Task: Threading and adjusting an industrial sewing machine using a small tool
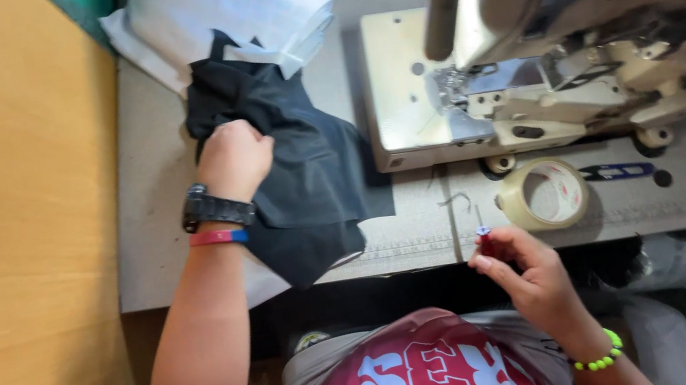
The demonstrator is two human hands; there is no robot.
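Hands apart: left hand (233,157) clutches black fabric (302,171); right hand (525,269) pinches a small tool (484,234) at the table edge (556,242).

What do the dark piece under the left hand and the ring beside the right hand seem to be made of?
The black piece looks like soft matte woven fabric: it creases and drapes over the table edge. The ring looks like a roll of clear or yellowish plastic adhesive tape, glossy and see-through, probably on a cardboard core.

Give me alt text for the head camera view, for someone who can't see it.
Seen from above, a person at a sewing table grips a bunched piece of black fabric with the left hand, while the right hand pinches a small red and blue tool. A sewing machine and tape roll sit at right, white fabric behind.
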